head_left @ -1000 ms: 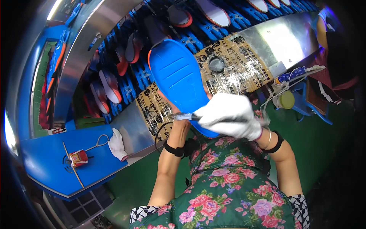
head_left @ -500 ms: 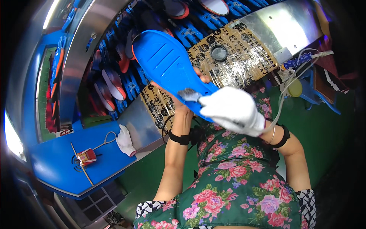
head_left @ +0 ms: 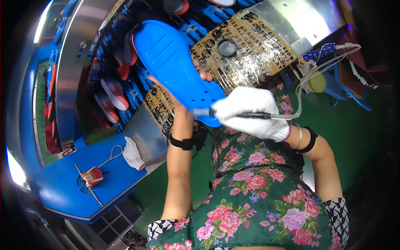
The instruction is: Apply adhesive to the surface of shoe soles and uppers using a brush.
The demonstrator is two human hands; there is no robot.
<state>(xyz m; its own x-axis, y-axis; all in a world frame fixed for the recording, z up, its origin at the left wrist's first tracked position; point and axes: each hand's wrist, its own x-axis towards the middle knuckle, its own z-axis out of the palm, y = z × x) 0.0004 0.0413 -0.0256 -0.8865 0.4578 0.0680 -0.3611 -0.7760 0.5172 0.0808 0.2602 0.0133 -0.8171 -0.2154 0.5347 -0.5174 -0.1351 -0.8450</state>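
Note:
A blue shoe sole (head_left: 164, 56), with grooves across its wide end and small holes near its narrow end, is held up at a slant before me. My bare left hand (head_left: 171, 92) grips it from below; the thumb shows at one edge and fingertips at the other. My right hand (head_left: 254, 99), in a white glove, is closed round a brush (head_left: 201, 112). Its blurred bristles lie over the narrow end of the sole. A thin pale hose (head_left: 295, 116) runs from the back of the brush handle.
Beyond the sole lies a cardboard-covered surface (head_left: 266, 54) wrapped in clear film, with a round dark-rimmed dish (head_left: 226, 47). Shoes (head_left: 114, 93) hang on a rack at left. A blue table (head_left: 54, 187) holds a spare white glove (head_left: 132, 154) and a red container (head_left: 92, 176).
Both hands and the sole have shifted slightly left in view. The brush has moved toward the narrow end, past the holes, and the right hand has turned, showing the handle and hose.

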